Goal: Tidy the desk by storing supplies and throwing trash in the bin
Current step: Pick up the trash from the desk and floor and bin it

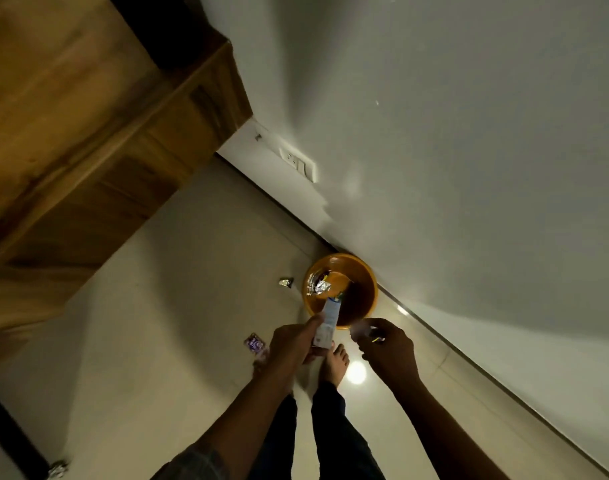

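Orange bin (pixel 362 271) sits just beyond our hands. Our left hand (pixel 292 342) grips a white carton (pixel 327 323) over its rim; our right hand (pixel 388 346) pinches a small wrapper (pixel 360 330) beside it.

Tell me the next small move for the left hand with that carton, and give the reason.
Probably loosen the grip and let the white carton drop. The left hand holds it tilted with its far end already over the orange bin's open mouth, where other wrappers already lie, so it should fall inside.
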